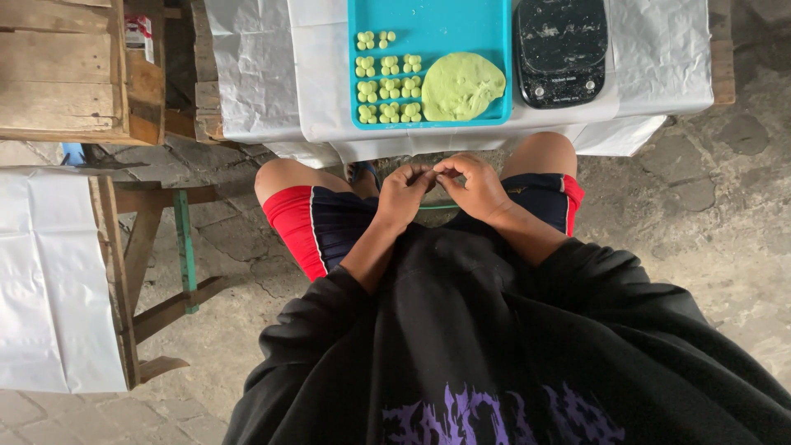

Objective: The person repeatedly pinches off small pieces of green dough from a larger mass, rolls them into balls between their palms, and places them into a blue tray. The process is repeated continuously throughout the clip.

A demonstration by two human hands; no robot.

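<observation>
Left hand point(404, 195), right hand point(474, 188) fingertips pinched together, contents hidden; soft green dough point(461, 85), turquoise tray point(434, 29).

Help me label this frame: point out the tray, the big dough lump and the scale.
tray point(437, 25): head view, bare blue floor.
dough lump point(461, 85): head view, middle of green mass.
scale point(560, 49): head view, black top plate.

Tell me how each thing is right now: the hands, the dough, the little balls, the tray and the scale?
Left hand: fingertips pinched together, touching the right hand.
Right hand: fingertips pinched, meeting the left.
Green dough lump: flattened, lying on the tray.
Small dough balls: in rows on the tray.
Turquoise tray: flat on the table.
Black scale: dusty, nothing on it.
</observation>
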